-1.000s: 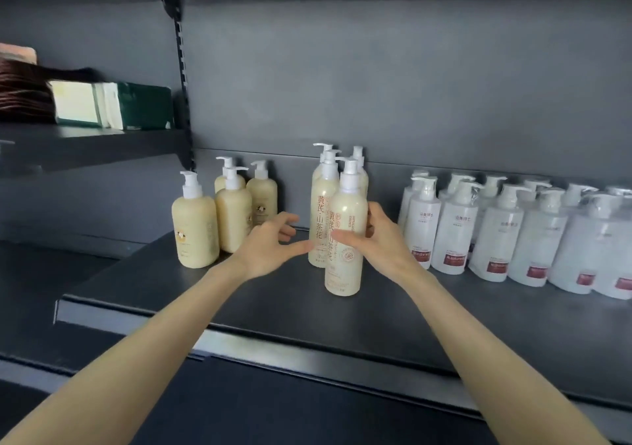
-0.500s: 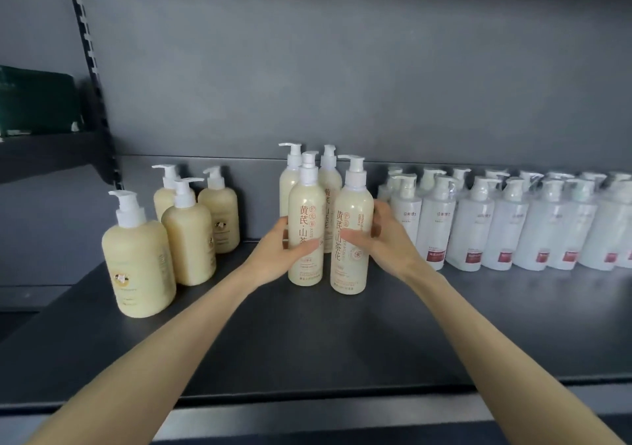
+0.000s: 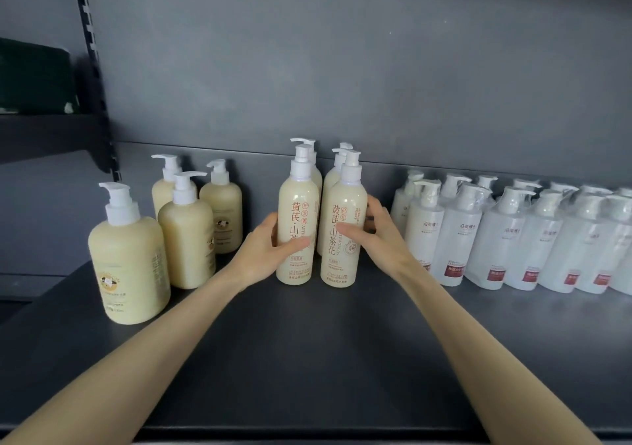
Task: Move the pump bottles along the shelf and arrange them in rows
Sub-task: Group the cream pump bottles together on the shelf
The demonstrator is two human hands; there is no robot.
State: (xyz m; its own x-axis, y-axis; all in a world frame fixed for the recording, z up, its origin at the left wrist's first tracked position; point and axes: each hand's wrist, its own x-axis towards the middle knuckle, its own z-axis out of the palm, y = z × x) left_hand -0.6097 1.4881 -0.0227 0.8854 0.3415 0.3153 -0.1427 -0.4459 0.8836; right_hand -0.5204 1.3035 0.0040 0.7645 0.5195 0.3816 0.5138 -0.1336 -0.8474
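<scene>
- Gripping what, each hand?
- Left hand (image 3: 263, 253) curls round the left tall bottle (image 3: 297, 218), thumb across its label. Right hand (image 3: 379, 236) wraps the right tall bottle (image 3: 342, 225) the same way, fingers behind it.
- Where do those two stand?
- Upright, side by side, a narrow gap between them, about midway along the dark shelf (image 3: 307, 359), bases on it.
- What sits nearest the front?
- Bare forearms reach in over the front edge. At the left a squat yellow bottle (image 3: 128, 266) stands nearest, with a second squat bottle (image 3: 186, 242) just behind it.
- And behind the held pair?
- Two rear tall bottles (image 3: 318, 177), one close behind each. Two back squat bottles (image 3: 222, 215) stand at the left, and rows of clear bottles (image 3: 513, 239) with red labels fill the right.
- Farthest?
- A grey back wall (image 3: 342, 68), and a green box (image 3: 34, 78) on a higher shelf at the left.
</scene>
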